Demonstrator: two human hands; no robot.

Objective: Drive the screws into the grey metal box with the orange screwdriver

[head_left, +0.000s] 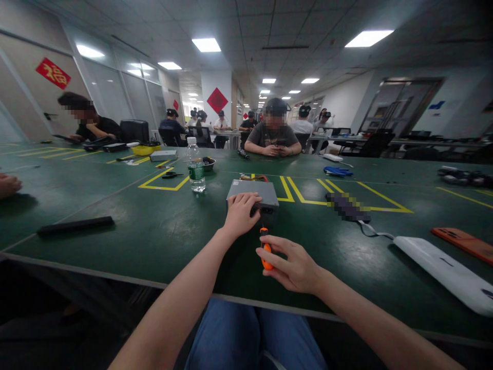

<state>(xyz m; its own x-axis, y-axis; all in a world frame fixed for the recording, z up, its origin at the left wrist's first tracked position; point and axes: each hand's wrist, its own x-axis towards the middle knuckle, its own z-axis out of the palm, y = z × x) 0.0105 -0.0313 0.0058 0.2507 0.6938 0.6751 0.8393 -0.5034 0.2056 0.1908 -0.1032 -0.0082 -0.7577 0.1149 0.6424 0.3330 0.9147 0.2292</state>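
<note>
A grey metal box (pixel 257 191) lies flat on the green table (pixel 154 231) in front of me. My left hand (pixel 241 213) rests on its near left corner, fingers curled over the edge and gripping it. My right hand (pixel 290 262) pinches the orange handle of a screwdriver (pixel 265 252), whose dark shaft points at the near face of the box. Coloured wires (pixel 257 178) stick out behind the box.
A water bottle (pixel 196 167) stands left of the box, with a small bowl (pixel 208 163) behind it. A black bar (pixel 75 225) lies at the left. A white device (pixel 442 267) and an orange phone (pixel 462 241) lie at the right. A person (pixel 272 134) sits opposite; others work further back.
</note>
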